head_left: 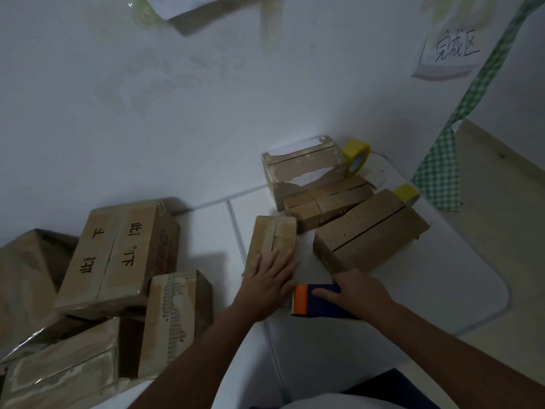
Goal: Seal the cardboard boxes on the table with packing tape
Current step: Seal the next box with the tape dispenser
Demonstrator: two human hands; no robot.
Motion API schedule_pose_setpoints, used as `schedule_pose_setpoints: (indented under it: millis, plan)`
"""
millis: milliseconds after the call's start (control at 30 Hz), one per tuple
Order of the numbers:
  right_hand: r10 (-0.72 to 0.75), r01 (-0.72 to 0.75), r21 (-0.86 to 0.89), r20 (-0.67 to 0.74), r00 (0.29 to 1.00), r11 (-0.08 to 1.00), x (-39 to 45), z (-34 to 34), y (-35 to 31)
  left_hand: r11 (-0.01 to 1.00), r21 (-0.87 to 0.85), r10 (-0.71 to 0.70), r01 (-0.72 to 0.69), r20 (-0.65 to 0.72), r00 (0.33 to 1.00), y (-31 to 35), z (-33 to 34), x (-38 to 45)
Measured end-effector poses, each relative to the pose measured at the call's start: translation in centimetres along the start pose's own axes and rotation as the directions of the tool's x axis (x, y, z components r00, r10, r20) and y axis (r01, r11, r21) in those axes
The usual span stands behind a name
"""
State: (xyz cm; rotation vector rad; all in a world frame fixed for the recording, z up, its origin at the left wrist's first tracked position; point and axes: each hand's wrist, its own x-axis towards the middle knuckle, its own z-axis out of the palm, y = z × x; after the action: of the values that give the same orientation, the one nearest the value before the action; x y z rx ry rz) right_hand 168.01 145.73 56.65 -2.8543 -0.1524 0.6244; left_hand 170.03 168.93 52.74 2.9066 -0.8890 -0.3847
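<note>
We judge ourselves mid-task: our left hand (272,276) lies flat, fingers straight, on the small brown cardboard box (272,237) at the white table's (442,290) near-left part, while our right hand (358,289) grips the blue-and-orange tape dispenser (312,299) at its near end. Its top seam looks open, like those of four brown boxes (370,231) behind. We count five table boxes, four left-hand cartons (118,249) and two yellow tape rolls (356,157).

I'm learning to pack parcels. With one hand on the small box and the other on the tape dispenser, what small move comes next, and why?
Probably draw the tape dispenser forward along the small box: its top slit looks unsealed, the left hand lies flat holding it down, and the right hand grips the dispenser at the near end.
</note>
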Motion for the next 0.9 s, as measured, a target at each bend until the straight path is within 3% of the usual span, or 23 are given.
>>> schedule_pose_setpoints:
  millis: [467, 733, 900]
  plan:
    - [-0.096, 0.096, 0.076, -0.013, 0.995, 0.992, -1.4, 0.2, 3.1, 0.997, -0.069, 0.016, -0.023, -0.095, 0.995, -0.7, 1.8, 0.0]
    - [-0.011, 0.011, 0.067, 0.006, 1.0, 0.998, -2.3, -0.3, 5.6, 0.998, -0.067, 0.011, -0.02, -0.133, 0.991, -0.9, 2.1, 0.1]
    - [0.021, -0.024, 0.075, 0.033, 0.999, 0.997, -2.0, -0.6, 4.1, 0.973, -0.161, -0.19, 0.165, -0.153, 0.97, 0.4, 2.6, -0.9]
